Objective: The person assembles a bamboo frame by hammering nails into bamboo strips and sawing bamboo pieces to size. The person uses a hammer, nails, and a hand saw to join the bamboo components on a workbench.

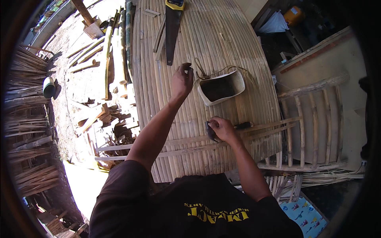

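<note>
My left hand (183, 82) is raised over the bamboo-slat tabletop (158, 95), beside the toe end of a handsaw (173, 39) with a yellow handle. Its fingers are curled together; something dark shows at their tips, too small to name. To its right sits an open, cut-down whitish plastic container (205, 98) with a dark inside and a cord (202, 70) tied at its rim. Nearer me, my right hand (224, 129) is closed on a dark, rounded piece (212, 134). A black handle (244, 125) shows past the right wrist; whether the two join is hidden.
Two long thin wooden strips (178, 152) cross the table's near part, overhanging its left edge. Short wood strips (159, 37) lie by the saw. Bamboo poles (118, 51) and scrap wood (105, 115) cover the ground at left. A ladder-like wooden frame (313, 123) stands at right.
</note>
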{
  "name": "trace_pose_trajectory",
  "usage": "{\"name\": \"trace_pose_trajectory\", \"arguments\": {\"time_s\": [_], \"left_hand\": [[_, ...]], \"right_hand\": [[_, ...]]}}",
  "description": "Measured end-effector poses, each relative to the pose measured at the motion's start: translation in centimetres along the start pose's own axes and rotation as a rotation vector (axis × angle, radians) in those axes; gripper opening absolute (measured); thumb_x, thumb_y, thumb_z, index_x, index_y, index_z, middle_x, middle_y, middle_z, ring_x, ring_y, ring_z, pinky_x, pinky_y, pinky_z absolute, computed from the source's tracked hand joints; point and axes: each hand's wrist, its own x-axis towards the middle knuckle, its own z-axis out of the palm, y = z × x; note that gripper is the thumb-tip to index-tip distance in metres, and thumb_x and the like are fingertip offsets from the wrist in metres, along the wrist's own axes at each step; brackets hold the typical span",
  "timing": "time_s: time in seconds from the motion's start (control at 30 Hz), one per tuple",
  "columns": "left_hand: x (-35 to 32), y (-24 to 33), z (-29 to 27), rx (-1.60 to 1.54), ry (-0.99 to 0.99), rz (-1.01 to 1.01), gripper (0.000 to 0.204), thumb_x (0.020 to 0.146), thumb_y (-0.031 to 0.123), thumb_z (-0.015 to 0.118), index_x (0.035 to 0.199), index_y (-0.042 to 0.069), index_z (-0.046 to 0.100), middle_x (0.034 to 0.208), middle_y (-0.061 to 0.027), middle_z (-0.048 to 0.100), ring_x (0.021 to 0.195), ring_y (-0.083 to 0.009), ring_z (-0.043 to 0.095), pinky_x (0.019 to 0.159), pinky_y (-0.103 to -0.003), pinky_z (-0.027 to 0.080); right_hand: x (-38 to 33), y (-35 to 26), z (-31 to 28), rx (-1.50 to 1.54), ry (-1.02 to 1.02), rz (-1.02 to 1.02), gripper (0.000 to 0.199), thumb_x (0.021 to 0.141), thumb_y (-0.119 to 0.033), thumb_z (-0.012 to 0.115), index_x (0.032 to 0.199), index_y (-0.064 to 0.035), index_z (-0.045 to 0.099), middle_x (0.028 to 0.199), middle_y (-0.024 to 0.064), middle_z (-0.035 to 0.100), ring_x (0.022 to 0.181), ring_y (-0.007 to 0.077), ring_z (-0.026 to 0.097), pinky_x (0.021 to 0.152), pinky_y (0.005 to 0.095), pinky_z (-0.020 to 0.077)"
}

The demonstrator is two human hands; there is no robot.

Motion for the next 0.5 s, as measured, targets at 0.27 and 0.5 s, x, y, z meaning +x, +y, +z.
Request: {"name": "trace_pose_trajectory", "arguments": {"time_s": [0.27,0.5], "left_hand": [[9.3,-11.2,1.3,0.435,0.135,-0.411,0.078,0.080,0.039,0.077,0.140,0.003,0.043,0.141,-0.0194,0.042,0.131,-0.0394,0.044,0.103,-0.049,0.046],[12.6,-14.1,2.2,-0.229,0.192,-0.530,0.045,0.072,0.021,0.084,0.107,0.002,0.061,0.107,-0.0128,0.065,0.097,-0.0263,0.064,0.087,-0.041,0.051]], "right_hand": [[4.0,4.0,6.2,0.157,0.075,0.083,0.014,0.090,-0.017,0.068,0.098,-0.0052,0.066,0.084,0.0091,0.065,0.080,0.0205,0.063,0.075,0.0343,0.0519],[4.0,6.3,7.1,0.043,0.093,0.040,0.020,0.084,-0.021,0.073,0.094,-0.0051,0.065,0.092,0.0104,0.065,0.086,0.0254,0.062,0.080,0.0390,0.0515]]}}
